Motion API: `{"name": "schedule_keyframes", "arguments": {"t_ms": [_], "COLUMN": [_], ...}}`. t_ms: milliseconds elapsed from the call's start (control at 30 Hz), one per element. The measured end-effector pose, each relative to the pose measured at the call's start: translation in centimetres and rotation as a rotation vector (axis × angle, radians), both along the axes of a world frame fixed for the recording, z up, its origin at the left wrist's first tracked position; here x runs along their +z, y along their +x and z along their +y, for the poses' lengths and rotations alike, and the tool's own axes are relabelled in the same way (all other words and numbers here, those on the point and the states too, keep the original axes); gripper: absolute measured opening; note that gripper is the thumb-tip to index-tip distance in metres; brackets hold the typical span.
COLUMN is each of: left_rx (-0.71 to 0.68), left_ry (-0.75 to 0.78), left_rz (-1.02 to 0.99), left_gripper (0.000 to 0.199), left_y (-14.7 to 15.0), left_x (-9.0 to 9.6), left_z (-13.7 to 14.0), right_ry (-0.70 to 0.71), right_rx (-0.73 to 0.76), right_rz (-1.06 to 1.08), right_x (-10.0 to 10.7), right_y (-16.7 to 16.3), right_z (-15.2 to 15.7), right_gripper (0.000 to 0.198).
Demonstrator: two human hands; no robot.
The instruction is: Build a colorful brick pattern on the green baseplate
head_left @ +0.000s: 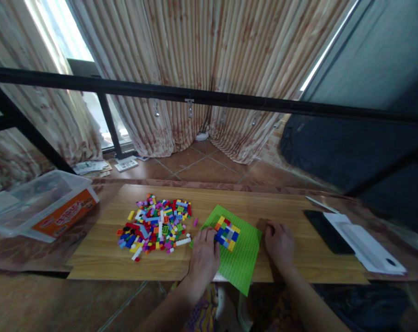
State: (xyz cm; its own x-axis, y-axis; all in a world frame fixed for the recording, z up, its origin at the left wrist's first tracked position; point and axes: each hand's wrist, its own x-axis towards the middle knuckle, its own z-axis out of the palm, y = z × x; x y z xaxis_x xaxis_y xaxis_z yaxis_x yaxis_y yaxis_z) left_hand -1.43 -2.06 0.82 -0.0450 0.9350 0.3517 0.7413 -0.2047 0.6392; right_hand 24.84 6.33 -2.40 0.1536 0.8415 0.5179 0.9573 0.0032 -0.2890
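Observation:
A green studded baseplate (241, 260) lies turned at an angle on the wooden board, its near corner jutting past the front edge. On it sits a small square build of toy bricks (227, 234) in yellow, blue, red, orange and grey. My left hand (205, 253) lies over the plate's left side, fingers bent and drawn together at the left edge of the build. Whatever its fingertips hold, if anything, is hidden. My right hand (280, 243) rests on the board just right of the plate, its fingers curled in, with nothing seen in them.
Left of the plate spreads a pile of loose mixed bricks (157, 226), with a small pink brick (195, 222) beside it. A clear plastic box (56, 203) with an orange label stands at far left. At right lie a black flat object (328, 233) and a white one (371, 246). A black rail (209, 96) crosses beyond.

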Motion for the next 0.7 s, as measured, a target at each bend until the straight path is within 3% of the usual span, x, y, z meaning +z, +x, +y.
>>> {"name": "schedule_keyframes", "arguments": {"t_ms": [700], "left_rx": [-0.006], "left_ry": [-0.003], "left_rz": [-0.015], "left_gripper": [0.030], "left_y": [-0.06], "left_x": [0.17], "left_z": [0.01], "right_ry": [-0.002], "right_rx": [0.001], "right_rz": [0.001], "right_x": [-0.06], "right_y": [0.09], "right_z": [0.02], "right_gripper": [0.036]}}
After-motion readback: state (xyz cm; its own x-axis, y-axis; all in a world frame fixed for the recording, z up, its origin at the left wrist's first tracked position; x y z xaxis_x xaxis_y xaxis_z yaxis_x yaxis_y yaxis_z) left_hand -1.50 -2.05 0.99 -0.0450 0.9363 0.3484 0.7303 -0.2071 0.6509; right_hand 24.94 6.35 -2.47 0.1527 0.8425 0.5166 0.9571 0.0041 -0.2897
